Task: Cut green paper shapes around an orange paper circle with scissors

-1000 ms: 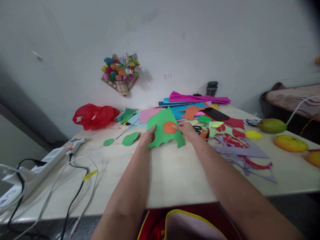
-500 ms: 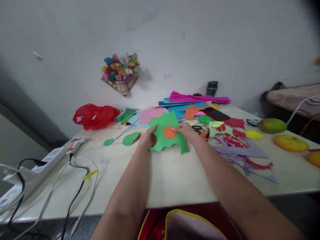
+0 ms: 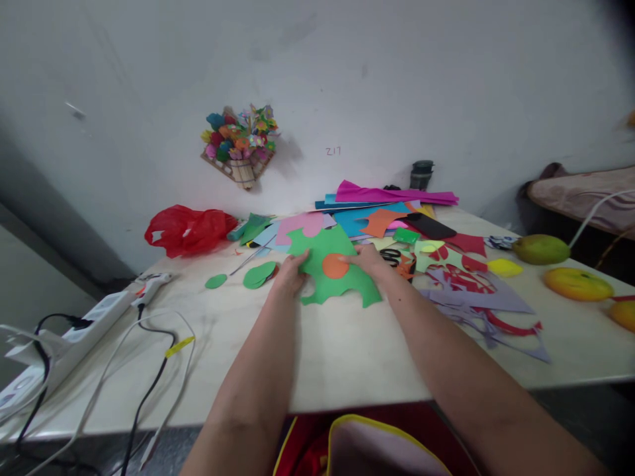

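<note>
A green sheet with wavy, cut-out edges is held up over the middle of the table. My left hand grips its left edge, thumb on top. On the sheet's face lies an orange disc. My right hand holds the sheet's right side, with a fingertip or thumb on the disc's right edge. Left of my hands, green rounded cut-outs and a single green oval lie on the table. Black-handled scissors rest just beyond my right hand.
Coloured sheets are piled at the back. Purple and red scraps and mangoes lie to the right. A red plastic bag sits back left, with a power strip and cables at the left edge.
The green sheet has turned anticlockwise, its top edge tilting left and its lower right corner shifting right. Both hands keep hold of it, and the orange disc stays on its face.
</note>
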Motion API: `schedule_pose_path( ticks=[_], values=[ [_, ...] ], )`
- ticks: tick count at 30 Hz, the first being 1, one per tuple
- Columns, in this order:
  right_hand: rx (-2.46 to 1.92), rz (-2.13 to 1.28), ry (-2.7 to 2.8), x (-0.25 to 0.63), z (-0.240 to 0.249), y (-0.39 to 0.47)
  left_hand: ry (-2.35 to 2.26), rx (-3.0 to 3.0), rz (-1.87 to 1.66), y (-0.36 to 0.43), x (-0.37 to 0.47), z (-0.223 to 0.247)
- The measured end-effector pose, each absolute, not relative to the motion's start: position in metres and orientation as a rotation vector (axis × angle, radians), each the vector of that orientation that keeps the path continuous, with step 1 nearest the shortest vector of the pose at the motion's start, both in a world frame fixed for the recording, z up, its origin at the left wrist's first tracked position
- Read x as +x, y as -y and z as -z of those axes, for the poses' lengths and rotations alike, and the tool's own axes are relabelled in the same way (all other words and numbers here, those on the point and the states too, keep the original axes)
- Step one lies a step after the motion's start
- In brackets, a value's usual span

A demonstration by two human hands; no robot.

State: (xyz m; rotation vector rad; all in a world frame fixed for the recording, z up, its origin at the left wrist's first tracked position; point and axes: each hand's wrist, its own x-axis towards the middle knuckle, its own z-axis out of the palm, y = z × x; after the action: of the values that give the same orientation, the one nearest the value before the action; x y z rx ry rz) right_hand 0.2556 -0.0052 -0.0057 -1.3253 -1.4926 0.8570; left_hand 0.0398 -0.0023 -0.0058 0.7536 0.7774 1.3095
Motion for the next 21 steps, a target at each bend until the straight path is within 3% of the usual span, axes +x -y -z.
schedule_pose_path(
  ticks=[5,21],
  values=[
    [-1.331,-0.554,1.572,0.2538,0.0080,0.0014,-0.730,0.833,-1.278,0.0060,0.0469,0.0077],
    [-1.468,-0.446,1.922,0.2531,0.0097,0.0019,-0.756,0.928,-1.271,0.0035,0.0464,0.0128]
  ],
)
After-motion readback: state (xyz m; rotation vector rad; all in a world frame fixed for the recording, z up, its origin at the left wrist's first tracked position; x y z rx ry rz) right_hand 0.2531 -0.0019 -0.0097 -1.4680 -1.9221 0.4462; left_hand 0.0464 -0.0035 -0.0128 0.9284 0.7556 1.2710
